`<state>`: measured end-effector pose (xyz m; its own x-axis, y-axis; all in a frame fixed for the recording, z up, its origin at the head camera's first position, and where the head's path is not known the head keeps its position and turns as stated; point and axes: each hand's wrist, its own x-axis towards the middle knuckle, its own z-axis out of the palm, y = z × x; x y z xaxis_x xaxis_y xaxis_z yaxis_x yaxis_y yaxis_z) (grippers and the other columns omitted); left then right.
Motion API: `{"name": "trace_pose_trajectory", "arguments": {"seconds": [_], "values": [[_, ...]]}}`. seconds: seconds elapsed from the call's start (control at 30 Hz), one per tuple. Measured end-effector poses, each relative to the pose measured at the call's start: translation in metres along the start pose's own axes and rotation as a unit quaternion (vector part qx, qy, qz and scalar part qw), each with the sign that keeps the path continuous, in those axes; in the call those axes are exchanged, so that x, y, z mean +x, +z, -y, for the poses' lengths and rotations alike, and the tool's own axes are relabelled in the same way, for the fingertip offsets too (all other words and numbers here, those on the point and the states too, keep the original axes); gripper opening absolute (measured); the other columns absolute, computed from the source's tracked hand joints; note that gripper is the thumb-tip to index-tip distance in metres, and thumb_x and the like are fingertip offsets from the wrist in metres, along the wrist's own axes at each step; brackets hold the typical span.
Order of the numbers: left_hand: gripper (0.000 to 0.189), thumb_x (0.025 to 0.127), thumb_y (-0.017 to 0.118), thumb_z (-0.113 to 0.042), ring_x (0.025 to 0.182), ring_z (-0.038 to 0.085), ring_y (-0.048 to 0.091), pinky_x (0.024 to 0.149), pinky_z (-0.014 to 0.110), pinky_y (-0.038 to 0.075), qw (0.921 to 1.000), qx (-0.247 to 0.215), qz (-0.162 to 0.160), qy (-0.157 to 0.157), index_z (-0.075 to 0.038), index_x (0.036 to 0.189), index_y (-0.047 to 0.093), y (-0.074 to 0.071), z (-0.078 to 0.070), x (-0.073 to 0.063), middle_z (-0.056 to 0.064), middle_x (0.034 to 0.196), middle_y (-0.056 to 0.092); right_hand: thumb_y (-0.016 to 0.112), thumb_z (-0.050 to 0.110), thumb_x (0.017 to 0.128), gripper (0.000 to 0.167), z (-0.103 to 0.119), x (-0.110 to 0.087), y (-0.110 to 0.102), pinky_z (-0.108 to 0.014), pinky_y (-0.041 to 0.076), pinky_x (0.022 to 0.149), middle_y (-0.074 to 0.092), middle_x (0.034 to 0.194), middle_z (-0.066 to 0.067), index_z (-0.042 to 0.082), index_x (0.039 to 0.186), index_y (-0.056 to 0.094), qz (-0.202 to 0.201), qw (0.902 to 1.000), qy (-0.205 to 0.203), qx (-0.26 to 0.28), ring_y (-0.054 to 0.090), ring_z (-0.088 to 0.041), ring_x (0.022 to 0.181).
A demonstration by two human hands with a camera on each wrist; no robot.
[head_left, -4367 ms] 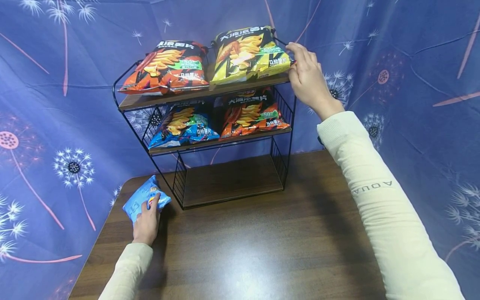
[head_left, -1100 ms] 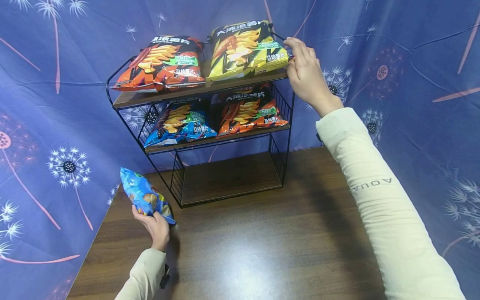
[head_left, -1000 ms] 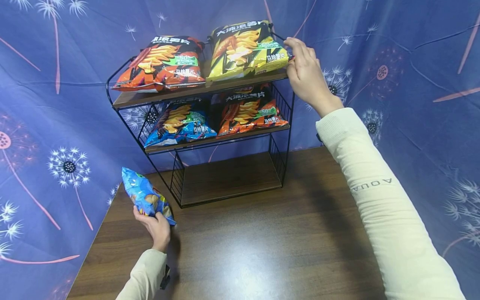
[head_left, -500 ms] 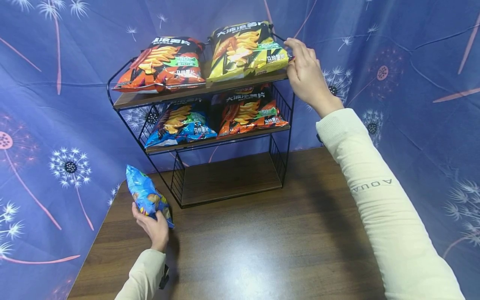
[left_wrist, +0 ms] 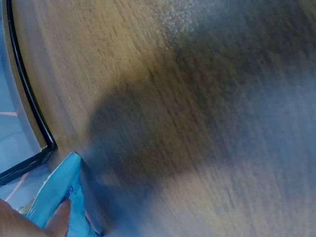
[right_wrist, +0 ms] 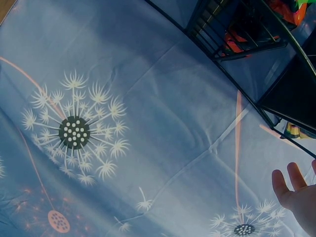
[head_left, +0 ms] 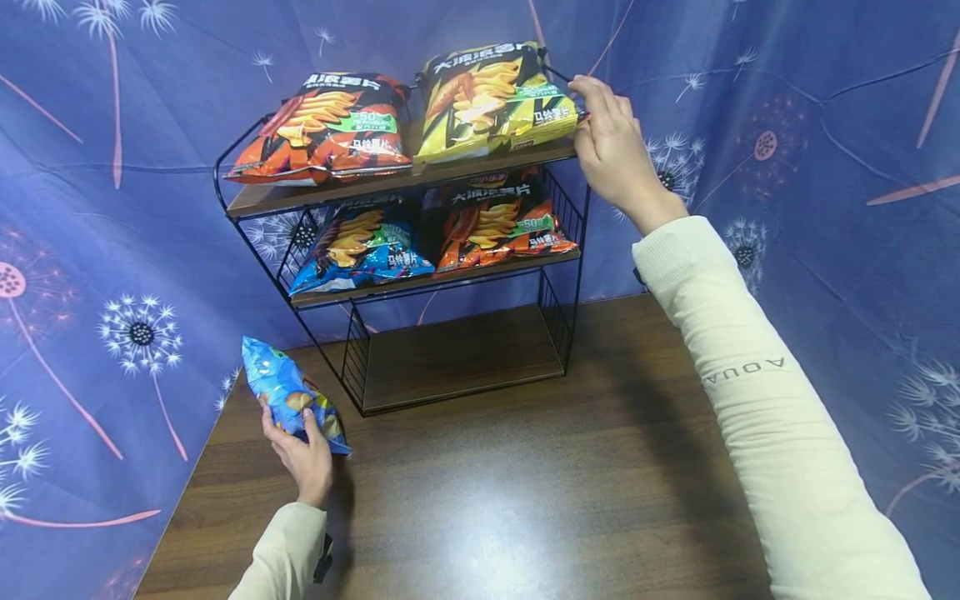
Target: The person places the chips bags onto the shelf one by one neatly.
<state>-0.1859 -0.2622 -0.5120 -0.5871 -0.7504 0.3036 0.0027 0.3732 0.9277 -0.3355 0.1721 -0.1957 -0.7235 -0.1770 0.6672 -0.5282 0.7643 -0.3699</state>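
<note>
At the left of the table, a blue snack bag [head_left: 285, 392] stands tilted, its printed front turned partly toward me. My left hand [head_left: 306, 457] holds it from the near side, thumb on the front and fingers behind. The left wrist view shows the thumb against the bag [left_wrist: 64, 192]; whether its lower edge touches the table cannot be told. My right hand [head_left: 618, 154] rests at the upper right corner of the black wire rack [head_left: 576, 300], beside a yellow chip bag [head_left: 495, 104]. In the right wrist view, its fingers look extended; their contact with the rack is hidden.
An orange chip bag [head_left: 330, 129] shares the top shelf. On the middle shelf lie a blue chip bag [head_left: 363, 246] and another orange chip bag [head_left: 502, 223]. The rack's bottom shelf [head_left: 465, 354] sits on the brown table [head_left: 465, 483]. A dandelion-patterned blue cloth [head_left: 142, 233] hangs behind.
Over four seconds ago the snack bag lay flatter under my left hand; now it is tipped up in the grip. Lately hand and bag shift only slightly. My right hand stays put.
</note>
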Motion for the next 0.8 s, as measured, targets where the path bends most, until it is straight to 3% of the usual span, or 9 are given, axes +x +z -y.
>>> {"name": "trace_pose_trajectory", "arguments": {"seconds": [0.2,0.47,0.6,0.8], "values": [[0.053,0.092,0.049,-0.031,0.125,0.038,0.032,0.104,0.048,0.023,0.9996,0.006,-0.021,-0.016,-0.018,0.139,0.028,-0.004,-0.001,0.001,0.025,0.134,0.032,0.028,0.015,0.093,0.047,0.000,0.000,0.000,-0.040,0.023,0.107,0.026,0.149,0.005,0.018,0.139,0.031,0.000,1.0000,-0.001,0.000,0.029,-0.023,0.132],[0.053,0.089,0.052,-0.032,0.123,0.033,0.034,0.105,0.040,0.024,0.9974,-0.005,-0.069,-0.020,-0.002,0.130,0.035,-0.012,-0.007,0.011,0.021,0.130,0.035,0.028,0.016,0.093,0.047,0.000,0.000,-0.001,-0.041,0.023,0.107,0.025,0.150,0.006,0.018,0.140,0.031,0.002,1.0000,0.000,0.000,0.029,-0.023,0.132],[0.055,0.087,0.056,-0.034,0.123,0.030,0.038,0.104,0.038,0.026,0.9953,-0.002,-0.092,-0.028,-0.001,0.127,0.038,-0.016,-0.009,0.018,0.018,0.130,0.041,0.028,0.016,0.093,0.047,0.000,0.000,-0.001,-0.041,0.023,0.107,0.025,0.150,0.005,0.018,0.140,0.031,0.004,1.0000,0.001,-0.001,0.029,-0.023,0.132],[0.053,0.088,0.054,-0.033,0.121,0.032,0.043,0.103,0.040,0.030,0.9945,-0.002,-0.091,-0.051,-0.004,0.130,0.037,-0.024,-0.009,0.023,0.015,0.132,0.047,0.028,0.017,0.094,0.046,0.000,0.000,-0.001,-0.040,0.023,0.107,0.025,0.150,0.004,0.019,0.140,0.031,0.006,1.0000,0.003,0.000,0.029,-0.022,0.132]]}}
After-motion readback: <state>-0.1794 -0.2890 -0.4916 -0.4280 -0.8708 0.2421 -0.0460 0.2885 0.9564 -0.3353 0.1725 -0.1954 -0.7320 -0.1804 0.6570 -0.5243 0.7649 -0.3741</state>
